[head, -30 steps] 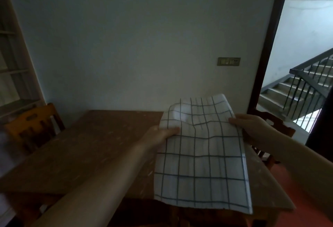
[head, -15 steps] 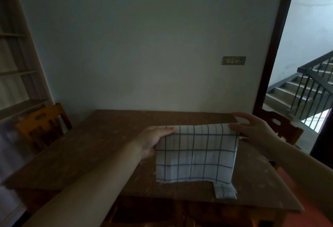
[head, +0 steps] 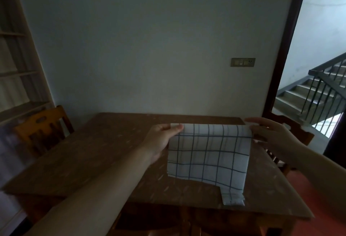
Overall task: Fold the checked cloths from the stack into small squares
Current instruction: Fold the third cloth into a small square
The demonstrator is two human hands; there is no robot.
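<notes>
2 hands (head: 159, 142) (head: 269, 138) grip checked cloth (head: 207, 157) top corners, hanging lengthwise toward table (head: 93, 151)

Thin white cloth (head: 207, 153) with blue check lines, matt, a little wrinkled. Dark brown wooden table (head: 93, 153), dull, worn, with pale scratches. Wooden chair (head: 40, 129), orange-brown, slightly shiny. Painted wall (head: 149, 48), smooth and matt. Black metal railing (head: 329, 89).

No text, label, brand, number or sign can be read anywhere in the frame; the light is dim.
</notes>
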